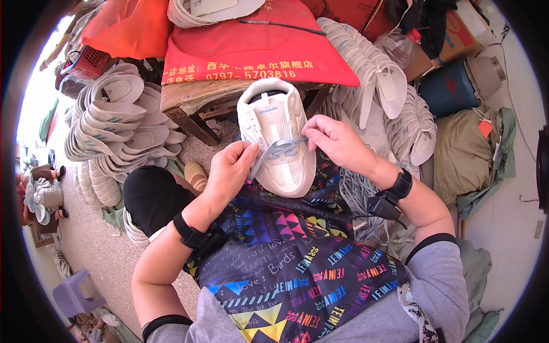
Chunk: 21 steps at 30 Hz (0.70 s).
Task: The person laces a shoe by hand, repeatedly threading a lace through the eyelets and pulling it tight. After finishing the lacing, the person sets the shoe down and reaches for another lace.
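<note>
**Head view: lacing up a white sneaker**

Head camera looks down at a white sneaker (278, 137) resting on the person's lap, on a dark apron (286, 251) with colourful print. Left hand (229, 171) pinches 1 end of the grey lace (274, 151) beside the sneaker; right hand (334, 140) pinches the other end at its eyelets. Stacks of white insoles (117, 128) sit left of the sneaker, a red cloth (257, 43) on the wooden tabletop (194, 91) just behind it.

Bright daylight, overexposed left edge (fisheye bending rim), sharp centre.
</note>
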Tool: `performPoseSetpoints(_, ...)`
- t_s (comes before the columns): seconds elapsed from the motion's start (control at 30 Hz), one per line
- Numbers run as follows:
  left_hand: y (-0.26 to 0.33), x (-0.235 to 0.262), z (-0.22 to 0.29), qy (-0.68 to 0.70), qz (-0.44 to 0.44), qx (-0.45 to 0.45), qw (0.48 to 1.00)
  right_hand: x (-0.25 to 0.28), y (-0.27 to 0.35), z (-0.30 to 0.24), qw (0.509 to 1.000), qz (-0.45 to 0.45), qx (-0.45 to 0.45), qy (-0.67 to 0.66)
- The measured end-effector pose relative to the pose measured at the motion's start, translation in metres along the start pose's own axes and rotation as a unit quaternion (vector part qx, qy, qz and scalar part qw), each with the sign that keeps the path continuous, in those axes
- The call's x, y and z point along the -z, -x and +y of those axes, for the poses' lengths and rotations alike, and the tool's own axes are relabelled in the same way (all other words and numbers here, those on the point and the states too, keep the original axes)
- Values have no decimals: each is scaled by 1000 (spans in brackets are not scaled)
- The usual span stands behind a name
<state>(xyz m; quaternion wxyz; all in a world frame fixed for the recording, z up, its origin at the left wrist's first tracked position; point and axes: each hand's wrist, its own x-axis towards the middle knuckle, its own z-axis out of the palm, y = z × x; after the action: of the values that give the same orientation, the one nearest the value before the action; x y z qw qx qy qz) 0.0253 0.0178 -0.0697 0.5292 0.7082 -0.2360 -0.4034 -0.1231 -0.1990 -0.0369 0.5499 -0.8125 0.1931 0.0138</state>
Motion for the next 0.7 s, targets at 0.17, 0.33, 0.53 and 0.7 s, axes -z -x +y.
performPoseSetpoints(0.17, -5, -1, -12, -22, 5, -29, 999, 2, -2, -10, 1000, -17, 0, -9)
performPoseSetpoints(0.33, -3, 2, 4, 140, -86, 99, 981, -2, -7, -19, 1000, -15, -11, -21)
performPoseSetpoints(0.53, -10, 6, 6, 139, -56, 88, 985, -4, -12, -19, 988, -4, 109, 110)
performPoseSetpoints(0.7, -5, -2, 7, -291, 131, -283, 904, -20, -10, -26, 931, 42, 189, 310)
